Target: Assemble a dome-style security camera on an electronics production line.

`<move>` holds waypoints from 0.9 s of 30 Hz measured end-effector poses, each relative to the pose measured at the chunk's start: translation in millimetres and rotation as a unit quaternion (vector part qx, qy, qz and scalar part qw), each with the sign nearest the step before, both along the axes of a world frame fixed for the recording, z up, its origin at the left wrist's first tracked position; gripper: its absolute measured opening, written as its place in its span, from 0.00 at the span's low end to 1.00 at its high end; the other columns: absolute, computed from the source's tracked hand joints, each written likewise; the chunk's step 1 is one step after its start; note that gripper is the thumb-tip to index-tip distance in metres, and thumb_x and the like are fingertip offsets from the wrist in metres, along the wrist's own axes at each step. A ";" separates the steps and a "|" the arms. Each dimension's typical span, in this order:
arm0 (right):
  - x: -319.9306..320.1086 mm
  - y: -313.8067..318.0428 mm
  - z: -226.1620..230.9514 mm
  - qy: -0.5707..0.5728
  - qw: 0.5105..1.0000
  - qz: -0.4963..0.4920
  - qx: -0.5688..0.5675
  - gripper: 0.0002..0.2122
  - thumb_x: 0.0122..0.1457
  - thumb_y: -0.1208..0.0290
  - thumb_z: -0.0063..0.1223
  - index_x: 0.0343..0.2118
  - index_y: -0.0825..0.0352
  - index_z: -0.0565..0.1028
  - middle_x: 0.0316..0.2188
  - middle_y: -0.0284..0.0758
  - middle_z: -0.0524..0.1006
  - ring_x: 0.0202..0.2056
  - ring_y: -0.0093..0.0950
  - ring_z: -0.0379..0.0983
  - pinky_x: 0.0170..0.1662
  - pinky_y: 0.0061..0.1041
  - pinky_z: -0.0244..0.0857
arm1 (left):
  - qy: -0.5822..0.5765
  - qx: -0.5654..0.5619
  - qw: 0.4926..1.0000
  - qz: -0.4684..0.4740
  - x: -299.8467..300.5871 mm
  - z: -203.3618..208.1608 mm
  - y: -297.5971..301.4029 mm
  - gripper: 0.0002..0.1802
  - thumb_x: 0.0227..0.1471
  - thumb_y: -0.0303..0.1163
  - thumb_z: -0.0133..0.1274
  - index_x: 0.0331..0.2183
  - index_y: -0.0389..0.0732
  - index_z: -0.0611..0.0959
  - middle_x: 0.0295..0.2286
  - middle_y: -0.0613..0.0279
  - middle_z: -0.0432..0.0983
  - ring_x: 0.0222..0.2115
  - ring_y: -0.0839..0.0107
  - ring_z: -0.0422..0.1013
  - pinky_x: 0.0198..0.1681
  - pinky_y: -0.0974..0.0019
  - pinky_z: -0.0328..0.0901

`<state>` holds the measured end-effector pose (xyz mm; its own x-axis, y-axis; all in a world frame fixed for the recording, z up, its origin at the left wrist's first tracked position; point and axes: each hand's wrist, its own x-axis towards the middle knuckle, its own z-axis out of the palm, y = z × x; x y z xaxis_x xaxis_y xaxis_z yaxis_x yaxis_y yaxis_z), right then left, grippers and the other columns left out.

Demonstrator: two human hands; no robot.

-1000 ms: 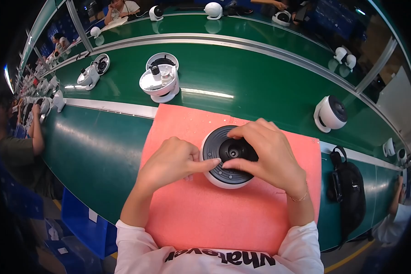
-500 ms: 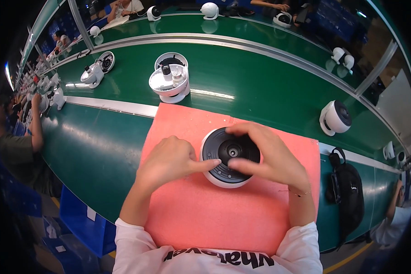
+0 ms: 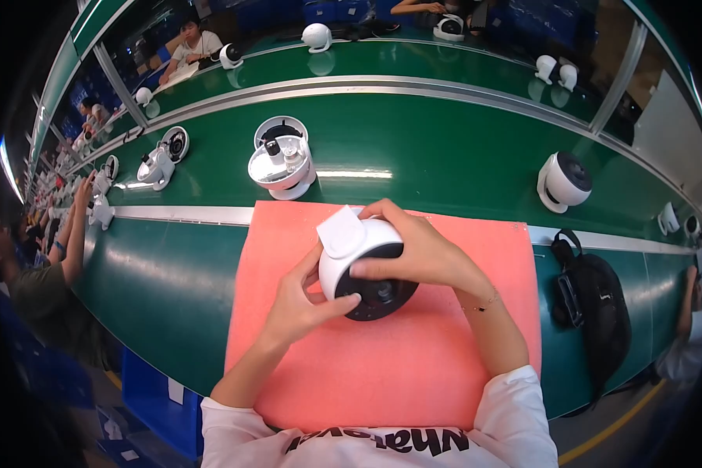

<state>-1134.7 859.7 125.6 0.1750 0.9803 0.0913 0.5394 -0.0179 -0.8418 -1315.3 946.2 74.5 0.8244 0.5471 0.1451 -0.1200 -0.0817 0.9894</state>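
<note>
Since the earlier frames, the round white unit [image 3: 332,273] has turned in my grip: its black face [image 3: 384,303], which looked straight up at me, now tips down toward my body, and a flat white foot [image 3: 342,234] shows at its upper left. Both of my hands are grasping it over the middle of the pink mat [image 3: 398,374]; I cannot tell whether its lower edge touches the mat. With my left hand [image 3: 300,308] I hold the left side of the shell, fingers around behind it and the thumb on the lower left of the black face. With my right hand [image 3: 433,253] I hold it from the upper right, fingers over the top beside the foot and the thumb lying across the upper part of the face. A thin bracelet [image 3: 482,301] circles my right wrist. Beyond the mat, on the shiny green surface [image 3: 421,152], stands an opened white unit [image 3: 281,168] with small parts showing inside, another opened one [image 3: 161,162] farther left, and a closed white unit [image 3: 565,183] with a dark face to the right. A black bag [image 3: 605,316] lies just right of the mat. At the far left a co-worker's arm [image 3: 76,238] is raised near more white units.
</note>
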 end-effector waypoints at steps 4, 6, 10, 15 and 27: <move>-6.7 8.4 -3.0 -0.079 0.988 -0.003 0.129 0.39 0.29 0.48 0.67 0.42 0.71 0.66 0.35 0.47 0.75 0.38 0.40 0.73 0.42 0.31 0.66 | -0.008 0.149 0.988 0.046 -5.4 12.8 5.1 0.49 0.31 0.29 0.63 0.54 0.27 0.57 0.46 0.47 0.67 0.49 0.59 0.64 0.41 0.59 0.70; -9.8 10.8 3.4 -0.133 0.976 -0.010 0.172 0.37 0.29 0.48 0.67 0.39 0.71 0.68 0.32 0.45 0.76 0.35 0.39 0.75 0.41 0.31 0.67 | -0.001 0.179 0.982 0.057 -8.9 19.9 8.5 0.49 0.31 0.29 0.63 0.54 0.27 0.58 0.46 0.47 0.67 0.48 0.59 0.64 0.41 0.58 0.70; -16.4 11.1 5.4 -0.119 0.973 -0.047 0.193 0.32 0.30 0.55 0.69 0.38 0.68 0.70 0.31 0.41 0.76 0.34 0.34 0.75 0.41 0.27 0.66 | -0.026 0.141 0.989 0.036 -12.5 25.3 19.7 0.47 0.30 0.28 0.63 0.53 0.26 0.60 0.44 0.47 0.68 0.47 0.61 0.66 0.39 0.60 0.70; -24.9 11.3 13.6 0.057 0.981 0.007 0.187 0.39 0.38 0.60 0.67 0.53 0.67 0.58 0.45 0.47 0.69 0.45 0.36 0.69 0.48 0.32 0.63 | -0.218 0.018 0.976 -0.010 -15.2 6.4 58.4 0.40 0.31 0.34 0.63 0.48 0.27 0.67 0.43 0.51 0.69 0.44 0.63 0.68 0.48 0.62 0.64; -26.4 47.4 -5.4 -0.037 0.918 -0.167 0.359 0.40 0.37 0.60 0.64 0.54 0.71 0.59 0.40 0.49 0.72 0.40 0.38 0.73 0.40 0.31 0.70 | -0.377 -0.216 0.894 0.112 84.4 12.7 45.8 0.40 0.47 0.65 0.34 0.55 0.50 0.58 0.54 0.59 0.55 0.54 0.56 0.56 0.54 0.50 0.57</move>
<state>-1161.2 907.1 120.3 0.4224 0.5556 0.7161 0.6612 0.3515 -0.6628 -1230.9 992.1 87.3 0.4447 0.8255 0.3475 -0.7938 0.1836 0.5798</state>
